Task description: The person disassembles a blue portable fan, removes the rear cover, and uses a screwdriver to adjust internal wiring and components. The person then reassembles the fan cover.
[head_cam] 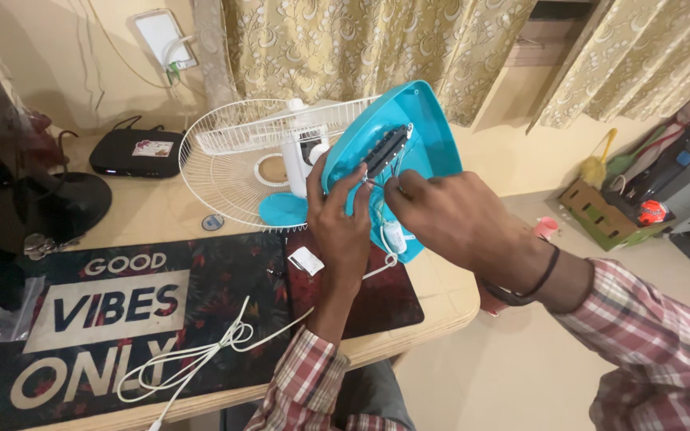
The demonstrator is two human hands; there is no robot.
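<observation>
A turquoise fan base (425, 136) is tipped up on the table with its underside facing me, showing a black switch block (385, 150) and thin wires. My left hand (341, 223) grips the base's lower left edge, fingers reaching toward the wires. My right hand (449, 215) pinches the wires just below the switch block. Behind the base stand the white motor housing (301, 156) and the white wire fan guard (233, 160).
A white power cord (201, 355) lies coiled on a dark printed desk mat (145, 319). A black box (133, 152) sits at the back left beside a dark round object (65, 203). The table's edge (441, 315) drops to the floor, where a cardboard box (600, 211) stands.
</observation>
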